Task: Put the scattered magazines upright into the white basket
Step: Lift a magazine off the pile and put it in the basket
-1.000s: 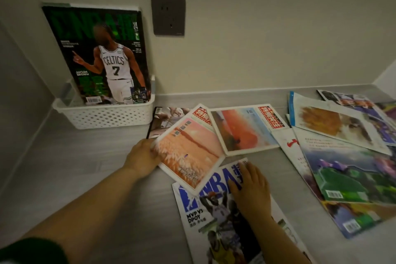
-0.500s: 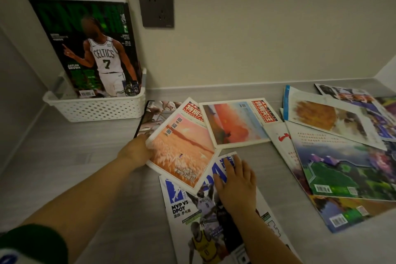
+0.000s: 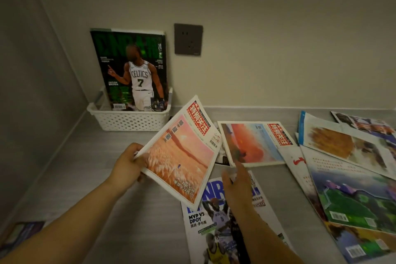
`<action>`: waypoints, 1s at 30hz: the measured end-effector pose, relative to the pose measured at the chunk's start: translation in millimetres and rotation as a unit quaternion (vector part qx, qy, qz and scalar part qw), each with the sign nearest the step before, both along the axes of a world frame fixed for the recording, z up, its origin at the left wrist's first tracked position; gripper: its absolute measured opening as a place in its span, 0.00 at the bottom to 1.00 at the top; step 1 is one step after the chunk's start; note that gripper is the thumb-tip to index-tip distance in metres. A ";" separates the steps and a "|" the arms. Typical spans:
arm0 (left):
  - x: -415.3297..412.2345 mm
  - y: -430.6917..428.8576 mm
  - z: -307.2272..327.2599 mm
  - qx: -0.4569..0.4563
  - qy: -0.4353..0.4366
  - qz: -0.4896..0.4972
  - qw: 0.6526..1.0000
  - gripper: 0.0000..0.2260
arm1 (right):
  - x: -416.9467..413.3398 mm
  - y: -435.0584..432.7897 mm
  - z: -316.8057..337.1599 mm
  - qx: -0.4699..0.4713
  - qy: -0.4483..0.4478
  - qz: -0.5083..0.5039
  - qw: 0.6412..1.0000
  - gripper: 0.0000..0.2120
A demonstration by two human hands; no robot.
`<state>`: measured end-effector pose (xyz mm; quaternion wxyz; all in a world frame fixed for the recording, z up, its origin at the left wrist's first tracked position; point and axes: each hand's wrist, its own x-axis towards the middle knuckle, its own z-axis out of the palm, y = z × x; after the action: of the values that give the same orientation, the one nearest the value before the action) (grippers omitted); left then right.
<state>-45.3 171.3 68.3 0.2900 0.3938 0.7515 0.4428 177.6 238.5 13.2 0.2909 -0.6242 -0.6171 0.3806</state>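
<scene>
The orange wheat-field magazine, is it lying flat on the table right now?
No, the left hand grips the orange wheat-field magazine by its left edge and holds it tilted up off the table.

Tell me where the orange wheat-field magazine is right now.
In the head view, center: the orange wheat-field magazine is tilted up off the counter, gripped by the left hand, between the white basket and the NBA magazine.

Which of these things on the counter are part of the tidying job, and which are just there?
Part of the job:
- white basket
- green basketball magazine, upright in it
- orange wheat-field magazine, in the left hand
- right hand, open
- loose magazines: NBA magazine, red-sky magazine

Just there:
- wall socket
- grey counter
</scene>
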 end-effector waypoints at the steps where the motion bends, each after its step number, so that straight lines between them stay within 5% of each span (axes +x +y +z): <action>1: -4.0 -3.6 2.9 0.007 -0.005 0.003 1.000 0.10 | -11.3 3.9 9.6 -0.015 0.059 -0.011 0.998 0.20; 6: -24.1 -25.9 13.9 0.027 -0.091 0.011 0.995 0.06 | -44.9 20.0 42.9 -0.164 0.239 0.008 0.957 0.11; 9: -41.8 -32.7 22.0 0.049 -0.123 0.001 0.991 0.05 | -58.9 22.9 60.6 -0.119 0.294 0.081 0.945 0.07; 15: -77.4 -21.2 41.1 0.068 -0.128 -0.049 0.988 0.13 | -97.0 26.1 100.9 -0.059 0.276 0.157 0.946 0.08; 24: -147.9 46.8 76.2 0.174 -0.027 0.056 0.983 0.13 | -176.3 65.7 143.3 0.040 0.274 0.099 0.956 0.09; 30: -208.5 104.7 100.8 0.237 -0.003 0.115 0.965 0.11 | -230.9 112.1 177.1 0.176 0.212 0.145 0.950 0.12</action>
<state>-253.8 276.0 169.1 0.1376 0.3610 0.6647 0.6394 -53.3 350.6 190.3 0.4621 -0.3716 -0.6824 0.4275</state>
